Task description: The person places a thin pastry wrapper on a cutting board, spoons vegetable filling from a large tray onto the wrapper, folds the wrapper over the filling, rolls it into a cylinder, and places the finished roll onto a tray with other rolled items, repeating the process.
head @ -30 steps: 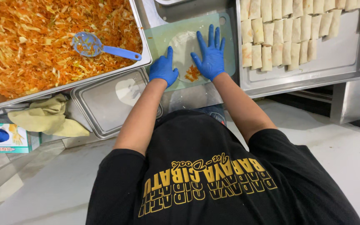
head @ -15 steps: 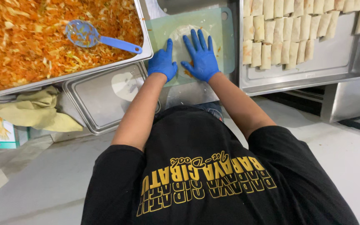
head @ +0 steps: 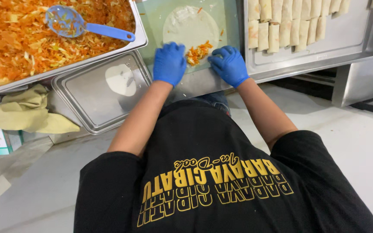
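Wrapper (head: 190, 26) — round, pale, flat on green cutting board (head: 229, 17), top centre of frame, orange shredded filling (head: 198, 51) on its near edge. Left hand (head: 169, 63) and right hand (head: 229, 64), blue-gloved, fingers curled down at that edge either side of filling — gripping or just pressing, cannot tell. Tray of rolls (head: 350, 43) upper right.

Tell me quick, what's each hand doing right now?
Left hand: curled on the near edge of the wrapper, beside the filling.
Right hand: the same, opposite side.
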